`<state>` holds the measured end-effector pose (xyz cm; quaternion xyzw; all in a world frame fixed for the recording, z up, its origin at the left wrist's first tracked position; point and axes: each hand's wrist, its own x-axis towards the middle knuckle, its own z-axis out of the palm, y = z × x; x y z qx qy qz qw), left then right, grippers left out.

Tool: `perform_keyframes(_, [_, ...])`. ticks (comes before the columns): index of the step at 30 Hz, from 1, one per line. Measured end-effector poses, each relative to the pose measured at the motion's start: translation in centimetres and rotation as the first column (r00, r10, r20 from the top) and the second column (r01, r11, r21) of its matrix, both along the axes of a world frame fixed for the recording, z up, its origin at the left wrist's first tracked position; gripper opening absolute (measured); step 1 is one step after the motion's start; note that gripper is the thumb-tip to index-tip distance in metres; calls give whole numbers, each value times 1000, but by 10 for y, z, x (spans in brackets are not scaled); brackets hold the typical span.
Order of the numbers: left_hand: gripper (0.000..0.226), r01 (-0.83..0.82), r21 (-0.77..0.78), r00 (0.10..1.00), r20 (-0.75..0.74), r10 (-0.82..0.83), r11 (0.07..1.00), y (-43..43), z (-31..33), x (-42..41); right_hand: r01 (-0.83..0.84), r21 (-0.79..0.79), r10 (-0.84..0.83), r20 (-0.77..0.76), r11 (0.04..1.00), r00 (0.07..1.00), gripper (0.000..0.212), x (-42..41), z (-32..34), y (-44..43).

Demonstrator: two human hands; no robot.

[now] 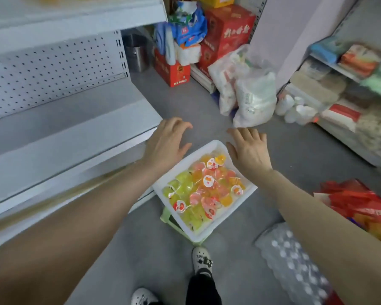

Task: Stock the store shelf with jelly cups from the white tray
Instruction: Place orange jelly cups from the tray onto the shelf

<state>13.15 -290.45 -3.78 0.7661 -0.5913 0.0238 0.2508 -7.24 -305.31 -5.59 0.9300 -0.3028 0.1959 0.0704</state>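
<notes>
A pale metal shelf (75,119) fills the left of the frame. At centre, a white tray (216,144) sits on a green stool (169,219) on the floor, heaped with jelly cups (205,186). The left hand (165,144) and right hand (249,150) hover over the tray's far corners, fingers spread, holding nothing. The stiff tray looks best lifted by its rims. The cups, probably light, slick and easily dented, suit a gentle pinch at the sides.

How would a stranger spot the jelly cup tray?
Start at the big white shelf on the left. By its base stands a low green stool. On it sits the white tray, the only container full of bright jelly cups.
</notes>
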Motion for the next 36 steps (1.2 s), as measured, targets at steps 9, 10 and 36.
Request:
perform_keyframes(9, [40,-19,248,985,-162,60,969,-48,-125,-55,62,251,0,-237,966,971,39,-58,-114,-59])
perform_keyframes(10, [42,-21,292,982,-174,75,956,-51,-139,-59,82,280,-1,-278,957,961,41,-61,-128,-64])
perform_keyframes(36, [38,-15,475,952,-262,158,880,-60,-304,-69,322,379,13,-665,868,747,55,-65,-304,-53])
